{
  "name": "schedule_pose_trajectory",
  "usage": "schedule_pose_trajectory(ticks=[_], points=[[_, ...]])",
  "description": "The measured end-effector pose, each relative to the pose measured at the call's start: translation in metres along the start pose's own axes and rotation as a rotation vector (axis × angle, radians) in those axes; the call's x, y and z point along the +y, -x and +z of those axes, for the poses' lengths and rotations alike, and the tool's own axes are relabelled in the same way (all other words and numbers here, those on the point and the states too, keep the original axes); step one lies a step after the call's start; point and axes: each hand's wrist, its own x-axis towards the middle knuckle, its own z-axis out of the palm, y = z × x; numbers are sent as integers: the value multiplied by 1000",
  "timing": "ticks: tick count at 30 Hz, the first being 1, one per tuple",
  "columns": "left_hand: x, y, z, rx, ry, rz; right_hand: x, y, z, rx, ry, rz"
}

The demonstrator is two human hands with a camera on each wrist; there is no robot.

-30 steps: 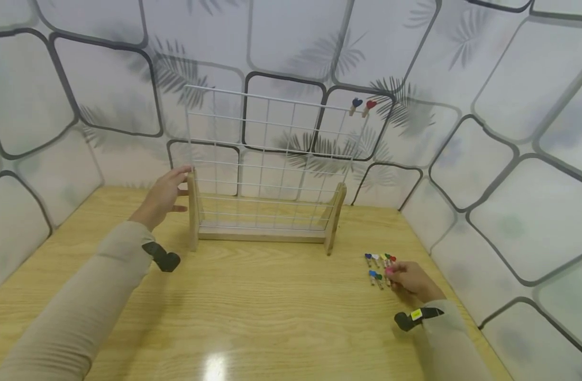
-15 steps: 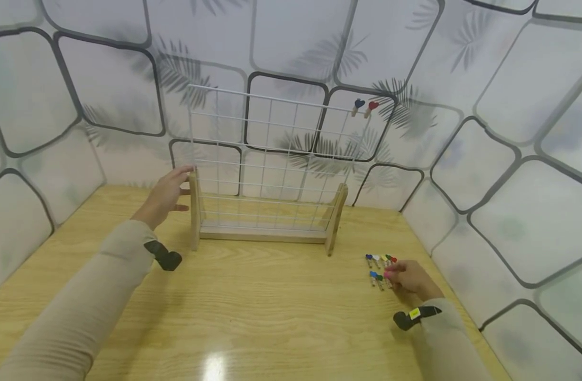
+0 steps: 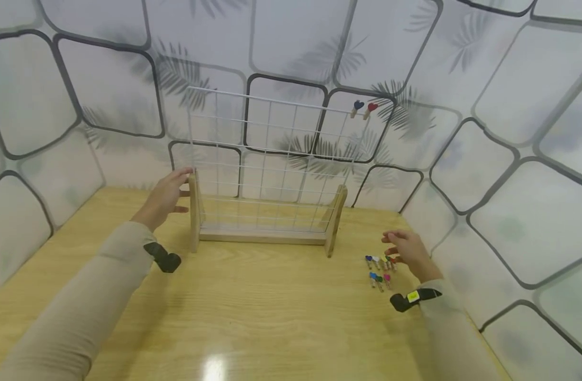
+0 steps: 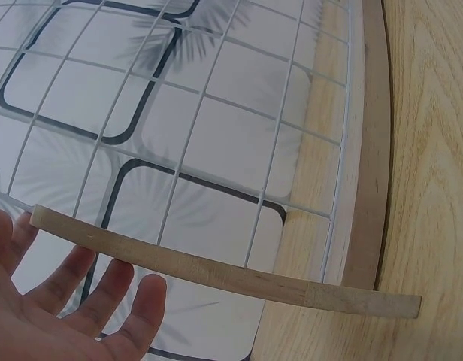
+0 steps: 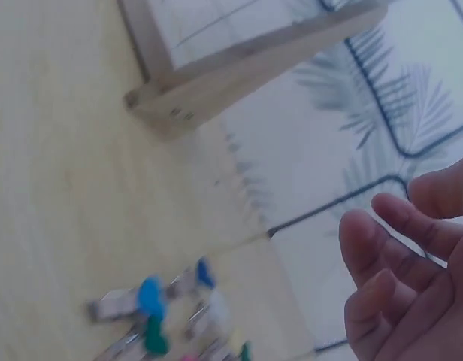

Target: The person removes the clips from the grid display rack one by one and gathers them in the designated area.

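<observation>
On the left, my left hand (image 3: 164, 194) touches the top of the wooden side post of a white wire grid rack (image 3: 264, 237). In the left wrist view its fingers (image 4: 111, 289) lie along the outer side of that post (image 4: 216, 271), loosely extended. My right hand (image 3: 410, 251) hovers by the small heart-topped clothespins, its fingers loosely bent and nothing visible between them. A pink-heart clothespin (image 3: 387, 279) lies beside a light blue one (image 3: 373, 278) and a green one (image 3: 379, 280). Behind them lie a dark blue one (image 3: 369, 259), a white one (image 3: 376, 260) and others, partly overlapped by my fingers.
Two clothespins, one with a dark blue heart (image 3: 358, 106) and one with a red heart (image 3: 371, 108), are clipped at the grid's upper right corner. Patterned walls (image 3: 505, 222) close off the wooden table (image 3: 272, 307) at the back and right.
My right hand has let go of the pink-heart clothespin, which now lies in the front row, and has risen away toward the back. The left hand has stayed at the post.
</observation>
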Motion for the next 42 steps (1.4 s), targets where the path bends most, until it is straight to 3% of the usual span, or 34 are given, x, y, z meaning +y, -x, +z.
schedule_pose_trajectory(ticks=[8, 15, 24, 28, 32, 42], points=[[4, -2, 0, 5, 0, 5, -75, -17, -6, 23, -205, -169], [3, -1, -1, 6, 3, -1, -137, -27, -10, 69, -245, -313], [2, -2, -3, 20, 14, -4, -215, -31, -11, -14, -385, -473], [2, -3, -2, 24, 24, -5, -239, -36, -11, -40, -306, -571], [3, -3, -1, 24, 17, -1, -257, -43, -9, 48, -162, -610], [0, -1, 0, 19, 19, -8, -287, -56, -3, 189, 478, -377]])
